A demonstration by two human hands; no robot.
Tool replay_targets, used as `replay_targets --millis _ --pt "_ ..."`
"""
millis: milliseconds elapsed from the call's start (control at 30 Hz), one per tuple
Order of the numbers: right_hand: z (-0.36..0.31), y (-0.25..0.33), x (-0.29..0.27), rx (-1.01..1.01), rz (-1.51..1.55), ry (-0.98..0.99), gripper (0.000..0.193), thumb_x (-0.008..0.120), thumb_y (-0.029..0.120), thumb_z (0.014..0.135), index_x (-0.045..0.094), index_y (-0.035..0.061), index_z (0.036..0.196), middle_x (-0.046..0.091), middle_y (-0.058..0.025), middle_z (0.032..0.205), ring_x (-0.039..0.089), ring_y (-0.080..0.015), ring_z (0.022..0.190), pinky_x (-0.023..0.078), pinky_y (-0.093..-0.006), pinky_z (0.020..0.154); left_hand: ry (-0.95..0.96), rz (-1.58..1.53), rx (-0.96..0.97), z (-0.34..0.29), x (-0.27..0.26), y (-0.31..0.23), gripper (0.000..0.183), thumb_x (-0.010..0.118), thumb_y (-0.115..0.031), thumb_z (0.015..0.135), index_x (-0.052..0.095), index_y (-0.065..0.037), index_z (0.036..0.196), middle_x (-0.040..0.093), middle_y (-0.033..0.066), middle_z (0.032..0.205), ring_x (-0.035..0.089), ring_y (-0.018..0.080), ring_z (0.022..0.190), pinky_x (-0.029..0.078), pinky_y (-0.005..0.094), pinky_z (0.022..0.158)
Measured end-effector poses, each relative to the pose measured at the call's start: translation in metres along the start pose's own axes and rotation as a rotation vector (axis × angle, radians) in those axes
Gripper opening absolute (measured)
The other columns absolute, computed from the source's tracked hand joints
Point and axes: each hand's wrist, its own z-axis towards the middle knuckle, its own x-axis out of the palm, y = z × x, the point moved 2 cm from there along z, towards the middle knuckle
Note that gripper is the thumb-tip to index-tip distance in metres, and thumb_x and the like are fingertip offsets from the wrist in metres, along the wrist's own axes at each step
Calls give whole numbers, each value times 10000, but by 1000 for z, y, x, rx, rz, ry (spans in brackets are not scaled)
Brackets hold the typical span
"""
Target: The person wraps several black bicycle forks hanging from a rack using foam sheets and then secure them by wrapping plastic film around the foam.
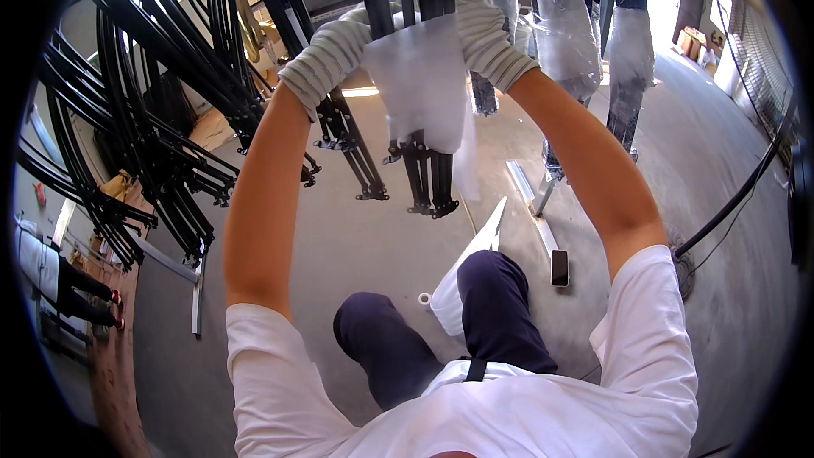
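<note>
A bundle of black metal bars (428, 178) hangs in front of me, with hinged ends at the bottom. Around its middle lies a white foam sheet (420, 76), and the bars show above and below it. My left hand (335, 47), in a striped white glove, is closed at the sheet's left edge; its fingertips are partly hidden behind the bars. On the right side, my right hand (485, 34), gloved the same way, closes around the sheet and the bars. Beside my left wrist hangs another bundle of bare black bars (352, 148).
Several bare black bars (161, 127) hang at the left. Wrapped bundles (566, 42) hang at the right. On the floor are white sheeting (471, 271), a small roll (424, 298), a phone (560, 268) and a metal stand (532, 199). Another person (64, 284) stands far left.
</note>
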Motion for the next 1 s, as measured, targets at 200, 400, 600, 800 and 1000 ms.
replay_targets --millis 200,400,600,800,1000 --pt "-2 23 -46 305 81 156 509 499 345 739 371 50 1134 414 -108 1107 366 -196 1075 280 -296 936 40 288 276 -4 -8 -5 135 494 -76 762 556 -51 880 551 -15 703 473 46 560 423 184 493" --pt "-17 15 -70 845 1743 180 193 609 170 704 538 73 855 581 -42 794 563 -129 653 485 -259 512 -25 109 290 -10 5 6 159 522 -66 721 561 -34 871 542 -23 711 467 52 592 425 196 565" --pt "-18 52 -91 974 1859 208 234 696 88 612 574 49 808 597 -79 747 582 -153 603 509 -249 478 -73 -425 346 15 -3 42 234 555 -28 690 532 -58 920 558 -15 738 498 53 617 438 185 574" --pt "-31 34 -81 905 1823 216 201 679 116 637 583 59 803 595 -65 702 579 -128 566 507 -257 457 31 495 181 -25 6 -15 189 583 -215 720 571 -63 832 558 -19 691 495 69 590 432 208 581" --pt "-34 32 -83 782 1744 255 270 633 145 675 542 19 895 581 -41 779 564 -99 670 485 -204 598 -132 452 -12 -75 7 -17 256 555 -296 750 571 -41 764 538 -14 628 491 69 557 432 196 561"
